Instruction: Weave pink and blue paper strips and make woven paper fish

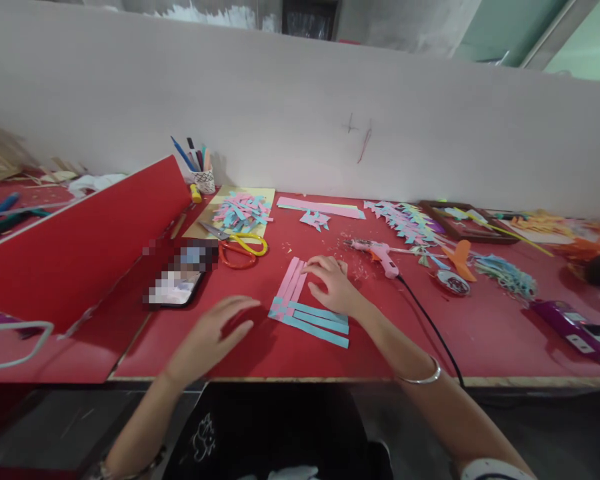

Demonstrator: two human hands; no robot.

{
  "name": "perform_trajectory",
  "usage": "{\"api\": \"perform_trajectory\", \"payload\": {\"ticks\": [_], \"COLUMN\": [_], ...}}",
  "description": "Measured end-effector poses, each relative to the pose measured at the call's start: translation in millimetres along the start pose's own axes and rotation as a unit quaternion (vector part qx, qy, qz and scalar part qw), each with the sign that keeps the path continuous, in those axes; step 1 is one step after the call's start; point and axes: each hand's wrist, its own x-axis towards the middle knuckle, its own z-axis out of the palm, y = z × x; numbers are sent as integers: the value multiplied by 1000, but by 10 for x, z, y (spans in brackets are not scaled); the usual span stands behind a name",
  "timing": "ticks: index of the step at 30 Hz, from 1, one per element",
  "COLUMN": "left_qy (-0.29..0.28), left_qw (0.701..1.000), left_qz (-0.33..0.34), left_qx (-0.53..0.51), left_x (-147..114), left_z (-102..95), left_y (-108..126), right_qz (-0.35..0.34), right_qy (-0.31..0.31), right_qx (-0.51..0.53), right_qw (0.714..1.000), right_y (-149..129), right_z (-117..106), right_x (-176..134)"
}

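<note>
Pink paper strips (293,279) and blue paper strips (325,324) lie on the red tabletop, woven together at one corner in a small checkered patch (282,309). My right hand (333,285) is over the work, its bent fingertips at the upper part of the pink strips and its thumb spread away from them. Whether those fingertips press on the paper, I cannot tell. To the left of the woven corner, my left hand (214,337) hovers with fingers and thumb apart and holds nothing.
Left of the weaving are scissors (237,245) and a phone (180,277). A pink glue gun (377,255) trails a black cord on the right. Cut paper pieces (243,212) are heaped behind. A red upright board (90,247) stands left; a pen cup (203,180) sits by the wall.
</note>
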Motion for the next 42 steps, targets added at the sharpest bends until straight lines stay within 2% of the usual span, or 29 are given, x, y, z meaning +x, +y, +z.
{"api": "perform_trajectory", "payload": {"ticks": [4, 6, 9, 13, 18, 21, 25, 30, 39, 42], "left_qy": [83, 91, 67, -5, -109, -141, -147, -149, -117, -103], "left_qw": [993, 992, 997, 1000, 989, 984, 980, 972, 949, 943], "left_qz": [-79, -89, -43, 22, 40, 42, 46, 58, 187, 210], "left_qx": [5, 1, 1, 17, 86, 105, 125, 173, 227, 235], "left_x": [-61, -86, -81, 8, 163, 253, 370, 453, 480, 490], "left_z": [-335, -391, -294, -23, 171, 208, 215, 191, 196, 194], "left_y": [-146, -143, -45, 118, 188, 205, 262, 312, 199, 170], "right_qz": [-5, 1, 20, 25, -3, 3, 29, 19, 17, 20], "right_qy": [-4, -22, -25, 14, 24, 41, 86, 93, 81, 71], "right_qx": [19, 37, 57, 58, 47, 26, 13, 23, 43, 47], "right_qw": [1000, 999, 998, 998, 999, 999, 996, 995, 996, 996], "right_y": [-20, -18, -8, -24, -73, -85, -79, -64, -75, -83], "right_z": [4, 12, 25, 14, -3, 4, 6, 17, 8, -10], "right_x": [3, 11, 24, 26, -3, -17, -23, -23, -6, -3]}}
